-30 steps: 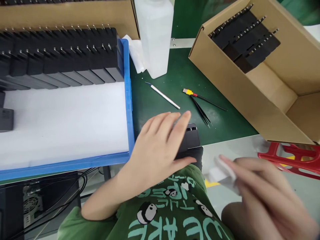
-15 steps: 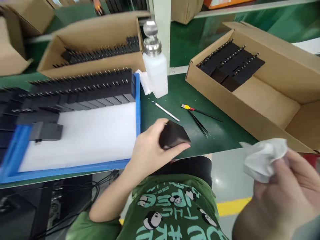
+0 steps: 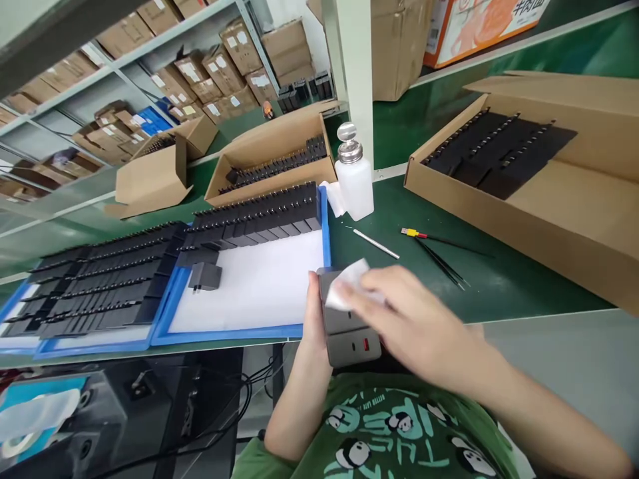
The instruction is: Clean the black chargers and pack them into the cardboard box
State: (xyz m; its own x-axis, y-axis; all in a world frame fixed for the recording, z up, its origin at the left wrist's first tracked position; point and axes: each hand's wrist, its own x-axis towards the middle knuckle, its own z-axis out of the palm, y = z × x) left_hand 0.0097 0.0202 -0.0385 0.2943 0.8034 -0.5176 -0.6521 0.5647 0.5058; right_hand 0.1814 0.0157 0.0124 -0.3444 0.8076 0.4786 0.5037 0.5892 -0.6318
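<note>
Grey charger block (image 3: pixel 347 331) sits upright in front of our chest, just off the green bench (image 3: pixel 499 283) edge, port face toward us, one red port showing low down. White wipe (image 3: pixel 349 283) pressed on its upper face.

To do this wipe well, we judge: keep the cloth flat on the face, stroke in one direction, hold the block steady from behind, keep fingertips off the cleaned surface and cover the port end too.

Left hand (image 3: pixel 313 313) is wrapped round the block's left side, fingers closed on it; fingers behind are hidden. Right hand (image 3: pixel 417 319) is bunched together on the wipe, pushing it onto the block.

Outward: blue tray (image 3: pixel 327 226) with white liner, one loose charger (image 3: pixel 204 275) and rows of black ones, just left. Solvent bottle (image 3: pixel 355 186), a thin white tool (image 3: pixel 377 244), tweezers (image 3: pixel 442 264) beyond. Cardboard box (image 3: pixel 524 213) at right.
</note>
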